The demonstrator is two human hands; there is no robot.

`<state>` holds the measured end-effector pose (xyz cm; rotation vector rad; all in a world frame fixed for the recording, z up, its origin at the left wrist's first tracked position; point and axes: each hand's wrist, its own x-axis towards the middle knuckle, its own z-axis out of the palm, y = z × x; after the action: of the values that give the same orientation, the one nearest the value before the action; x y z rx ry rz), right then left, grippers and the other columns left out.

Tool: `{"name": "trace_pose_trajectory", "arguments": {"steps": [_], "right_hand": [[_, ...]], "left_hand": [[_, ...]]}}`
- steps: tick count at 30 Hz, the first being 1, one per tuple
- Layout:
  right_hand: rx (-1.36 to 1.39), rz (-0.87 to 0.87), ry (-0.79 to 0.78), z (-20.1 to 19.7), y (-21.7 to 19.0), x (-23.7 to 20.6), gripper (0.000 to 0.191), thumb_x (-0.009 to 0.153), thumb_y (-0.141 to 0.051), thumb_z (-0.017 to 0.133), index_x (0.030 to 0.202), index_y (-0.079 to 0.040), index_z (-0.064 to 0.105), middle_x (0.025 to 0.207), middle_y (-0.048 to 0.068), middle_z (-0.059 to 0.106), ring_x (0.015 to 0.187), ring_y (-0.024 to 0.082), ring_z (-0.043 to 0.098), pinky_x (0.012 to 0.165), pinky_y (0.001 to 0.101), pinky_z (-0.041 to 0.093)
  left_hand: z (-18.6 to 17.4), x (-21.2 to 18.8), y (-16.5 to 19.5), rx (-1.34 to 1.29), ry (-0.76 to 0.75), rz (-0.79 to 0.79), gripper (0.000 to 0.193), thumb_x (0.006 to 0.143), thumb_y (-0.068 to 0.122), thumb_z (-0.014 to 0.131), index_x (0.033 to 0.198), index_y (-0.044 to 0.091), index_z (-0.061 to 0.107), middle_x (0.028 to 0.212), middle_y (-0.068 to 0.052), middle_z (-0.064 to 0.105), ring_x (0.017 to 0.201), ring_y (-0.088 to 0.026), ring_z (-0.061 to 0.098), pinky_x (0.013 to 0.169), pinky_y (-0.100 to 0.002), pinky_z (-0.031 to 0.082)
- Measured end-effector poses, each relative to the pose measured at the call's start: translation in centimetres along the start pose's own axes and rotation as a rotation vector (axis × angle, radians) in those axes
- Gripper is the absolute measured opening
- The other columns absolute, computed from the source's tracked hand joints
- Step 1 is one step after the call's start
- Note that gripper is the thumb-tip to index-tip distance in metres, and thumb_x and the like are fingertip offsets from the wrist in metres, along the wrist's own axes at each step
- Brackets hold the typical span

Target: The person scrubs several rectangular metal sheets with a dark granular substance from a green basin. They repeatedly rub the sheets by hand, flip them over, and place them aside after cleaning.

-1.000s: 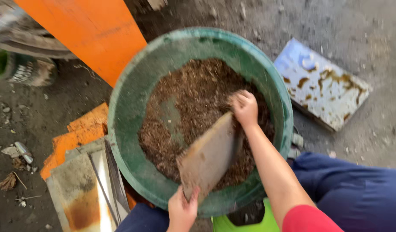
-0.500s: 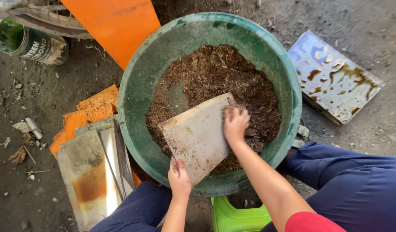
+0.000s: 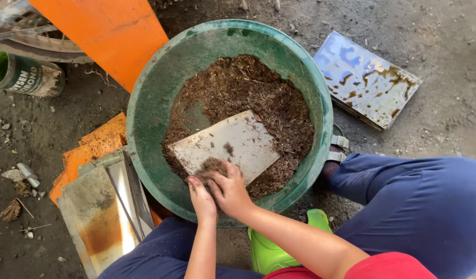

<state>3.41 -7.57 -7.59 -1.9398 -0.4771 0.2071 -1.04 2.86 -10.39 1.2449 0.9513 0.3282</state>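
The flat grey metal plate [image 3: 233, 146] lies tilted on brown fibrous soil [image 3: 269, 98] inside the round green plastic basin [image 3: 150, 103]. Left hand [image 3: 203, 196] and right hand [image 3: 228, 188] pinch its near edge, cupping a clump of soil; a loosened grip could let the plate slide and scatter the clump.

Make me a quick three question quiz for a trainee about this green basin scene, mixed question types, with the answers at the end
1. True or false: the flat plate lies inside the green basin, on top of the brown crumbly material.
2. Multiple choice: where is the small clump of brown material? A) on the ground beside the basin B) on the plate's near edge, at the fingertips of both hands C) on the orange board
3. Fill in: the shiny stained tile lies on the ground to the ______ of the basin.

Key
1. True.
2. B: the left hand and right hand meet at the clump.
3. Right.
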Motion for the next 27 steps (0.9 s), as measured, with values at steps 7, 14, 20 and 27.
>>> {"name": "trace_pose_trajectory", "arguments": {"steps": [7,14,20,27], "right_hand": [[-0.269,0.483,0.132,-4.1,13.5,3.7,0.033,0.104,-0.033,0.051,0.121,-0.01,0.066,0.135,0.024,0.048,0.127,0.043,0.042,0.109,0.0622,0.027],[-0.064,0.46,0.318,-3.2,12.6,3.9,0.032,0.102,-0.034,0.056,0.109,-0.007,0.071,0.128,0.017,0.059,0.121,0.035,0.053,0.105,0.0509,0.042],[0.106,-0.115,0.169,-3.7,-0.1,2.1,0.026,0.099,-0.031,0.064,0.099,-0.008,0.076,0.115,0.015,0.069,0.118,0.039,0.062,0.101,0.0506,0.049],[-0.019,-0.475,0.078,-8.3,-7.4,1.3,0.016,0.094,-0.027,0.068,0.095,-0.012,0.074,0.125,0.018,0.064,0.11,0.039,0.061,0.097,0.0532,0.045]], "left_hand": [[1.9,-0.9,3.0,0.071,0.116,-0.206,0.066,0.102,0.046,0.044,0.155,0.007,0.036,0.154,-0.016,0.048,0.137,-0.03,0.051,0.111,-0.045,0.042],[3.6,-1.1,5.9,0.124,0.096,-0.244,0.061,0.104,0.034,0.043,0.159,0.013,0.028,0.157,-0.013,0.044,0.138,-0.029,0.05,0.109,-0.045,0.043],[3.0,-3.1,9.3,0.258,0.074,0.211,0.074,0.101,0.003,0.047,0.164,0.018,0.013,0.167,-0.012,0.022,0.148,-0.026,0.03,0.117,-0.04,0.027],[-1.8,-4.1,12.9,0.06,0.006,-0.075,0.081,0.097,0.001,0.042,0.166,0.029,0.009,0.157,-0.008,0.043,0.131,-0.025,0.054,0.102,-0.037,0.047]]}}
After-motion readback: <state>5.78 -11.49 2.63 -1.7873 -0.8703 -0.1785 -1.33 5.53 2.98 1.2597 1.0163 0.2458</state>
